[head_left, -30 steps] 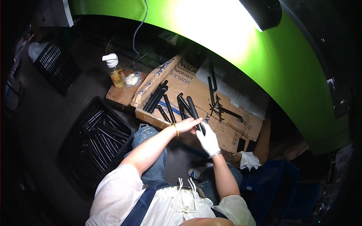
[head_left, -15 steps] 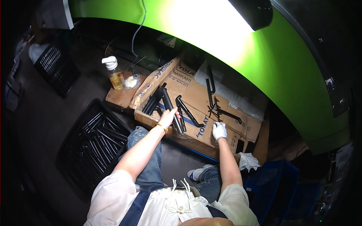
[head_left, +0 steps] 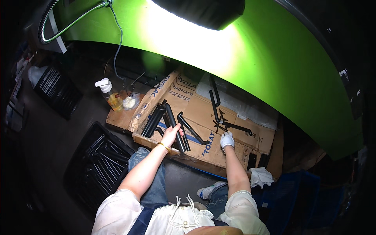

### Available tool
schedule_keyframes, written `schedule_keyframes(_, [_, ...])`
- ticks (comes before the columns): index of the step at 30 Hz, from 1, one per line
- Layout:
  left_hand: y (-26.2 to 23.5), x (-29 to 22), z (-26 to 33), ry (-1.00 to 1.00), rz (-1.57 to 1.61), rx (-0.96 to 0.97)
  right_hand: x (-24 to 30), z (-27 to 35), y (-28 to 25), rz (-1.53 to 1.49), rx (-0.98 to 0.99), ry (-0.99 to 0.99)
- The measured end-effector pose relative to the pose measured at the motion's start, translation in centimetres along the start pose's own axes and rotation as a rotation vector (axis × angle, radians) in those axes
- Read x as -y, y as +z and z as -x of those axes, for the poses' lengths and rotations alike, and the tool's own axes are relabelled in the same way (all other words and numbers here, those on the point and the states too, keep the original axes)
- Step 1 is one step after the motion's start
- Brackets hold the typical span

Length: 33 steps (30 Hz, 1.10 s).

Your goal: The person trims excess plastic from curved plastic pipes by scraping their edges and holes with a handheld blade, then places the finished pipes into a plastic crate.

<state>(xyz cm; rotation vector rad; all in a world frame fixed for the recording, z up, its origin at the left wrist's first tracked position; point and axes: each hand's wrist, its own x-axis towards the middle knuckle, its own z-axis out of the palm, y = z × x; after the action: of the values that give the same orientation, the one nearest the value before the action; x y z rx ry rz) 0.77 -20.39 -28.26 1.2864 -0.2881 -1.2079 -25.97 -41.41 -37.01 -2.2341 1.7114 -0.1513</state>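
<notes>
My bare left hand (head_left: 170, 135), with a yellow band at the wrist, is wrapped round a straight black tube (head_left: 170, 113) over the near left of a flattened cardboard box (head_left: 188, 103). A bent black bar (head_left: 192, 128) lies just right of it, and more black tubes (head_left: 154, 120) are piled to its left. My right hand (head_left: 227, 140), in a white glove, has its fingers closed at the near end of some thin, branched black pieces (head_left: 221, 117). Its fingertips are too small to show what they pinch. Bent black rods (head_left: 214, 98) lie beyond those pieces on the cardboard.
A pump bottle of yellow liquid (head_left: 112, 98) and a clear bag (head_left: 131, 102) stand on a wooden block at left. Below is a black crate (head_left: 98, 156) of black parts. A lamp (head_left: 203, 13) overhangs the back; white cloth (head_left: 261, 177) hangs at the right edge.
The whole view has shifted, so more of the lamp and its flexible neck shows. My left hand still grips the tube; my right hand stays by the branched pieces.
</notes>
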Motion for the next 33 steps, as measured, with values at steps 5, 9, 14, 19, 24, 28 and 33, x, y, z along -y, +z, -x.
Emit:
schedule_keyframes(5, [0.2,-0.4,0.1,0.024,0.001,-0.046,2.2,3.1,-5.8,-0.185,-0.211,-0.075])
schedule_keyframes(9, [0.6,-0.5,0.0,0.026,-0.041,-0.053,3.0,9.0,-12.7,-0.287,-0.361,-0.170])
schedule_keyframes(14, [-0.3,1.2,0.3,0.059,-0.039,-0.051,-3.0,18.4,-19.9,-0.275,-0.435,-0.138])
schedule_keyframes(19, [-1.1,1.3,2.2,0.071,-0.028,0.004,-11.7,31.0,-31.0,-0.700,-0.723,0.368])
schedule_keyframes(24, [-0.6,0.4,2.6,0.138,-0.056,0.060,-30.2,39.9,-34.7,0.427,-1.021,0.669])
schedule_keyframes(28, [-1.1,1.8,1.9,0.159,-0.180,0.037,-26.0,36.7,-31.2,-0.480,-0.808,0.748])
schedule_keyframes(33, [-0.3,1.1,3.8,0.257,-0.609,0.010,-16.5,31.7,-26.0,-0.628,-0.515,0.558])
